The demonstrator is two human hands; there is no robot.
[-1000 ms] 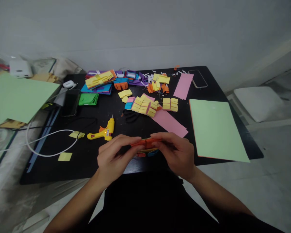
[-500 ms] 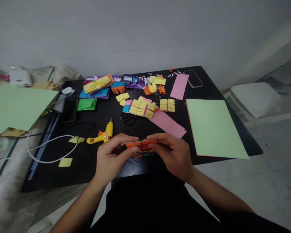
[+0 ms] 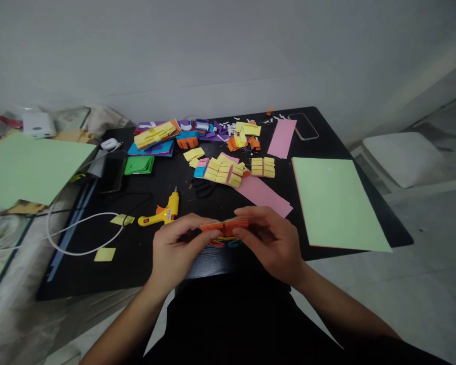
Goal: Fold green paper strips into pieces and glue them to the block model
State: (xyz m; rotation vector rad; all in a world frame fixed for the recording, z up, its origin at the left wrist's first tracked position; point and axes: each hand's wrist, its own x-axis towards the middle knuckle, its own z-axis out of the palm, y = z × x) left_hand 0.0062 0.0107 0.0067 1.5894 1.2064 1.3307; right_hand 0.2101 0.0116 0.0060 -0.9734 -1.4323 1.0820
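Between both hands, over the table's front edge, is a folded paper piece (image 3: 225, 226) with an orange face and bits of yellow, blue and red below. My left hand (image 3: 178, 247) pinches its left end, thumb on the near face. At the right end, my right hand (image 3: 275, 241) grips it between thumb and fingers. The fingers hide part of its back. Just beyond my left hand lies a yellow glue gun (image 3: 162, 212). Farther back, a strip of folded yellow paper pieces (image 3: 222, 171) rests by a long pink paper strip (image 3: 268, 195).
Green paper sheets (image 3: 338, 203) lie at the right of the black table (image 3: 137, 263). Folded coloured papers (image 3: 155, 137) and purple and white scraps (image 3: 216, 131) fill the back. A white cable (image 3: 72, 252) loops at left, near a dark phone (image 3: 113, 172). A white stool (image 3: 403, 157) stands right.
The view has shifted slightly, so the table appears a little lower and to the right. My right fingers have lifted a little; both hands keep hold of the paper piece.
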